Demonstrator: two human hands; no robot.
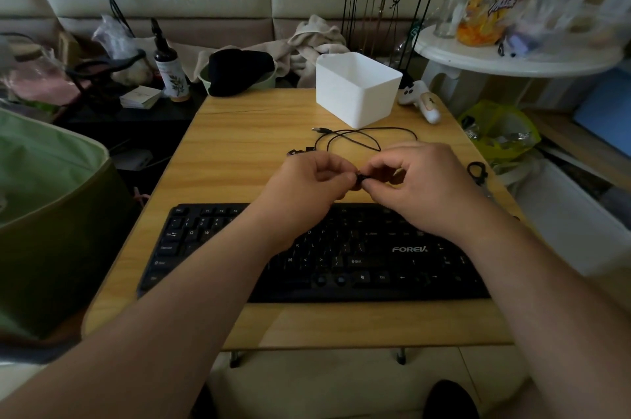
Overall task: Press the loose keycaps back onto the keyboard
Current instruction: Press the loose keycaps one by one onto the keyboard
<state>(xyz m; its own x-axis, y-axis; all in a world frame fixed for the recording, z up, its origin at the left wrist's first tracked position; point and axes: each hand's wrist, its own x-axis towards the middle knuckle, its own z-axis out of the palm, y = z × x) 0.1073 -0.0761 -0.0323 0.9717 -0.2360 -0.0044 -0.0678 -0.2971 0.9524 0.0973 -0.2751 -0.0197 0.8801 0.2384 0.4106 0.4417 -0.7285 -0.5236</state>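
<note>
Both hands meet above the keyboard [341, 254]: the left hand [307, 186] and right hand [423, 186] each have a pinching grip on one small black keycap [360, 177], seemingly turning it to orient it; next it must be lined up over an empty switch and pressed down. More loose keycaps [300, 151] lie on the bench [239, 145] beyond the left hand, and the inside of the white bin [355, 90] cannot be seen

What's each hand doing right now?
Left hand: fingers curled, pinching the small black keycap.
Right hand: pinching the same keycap from the other side.
</note>
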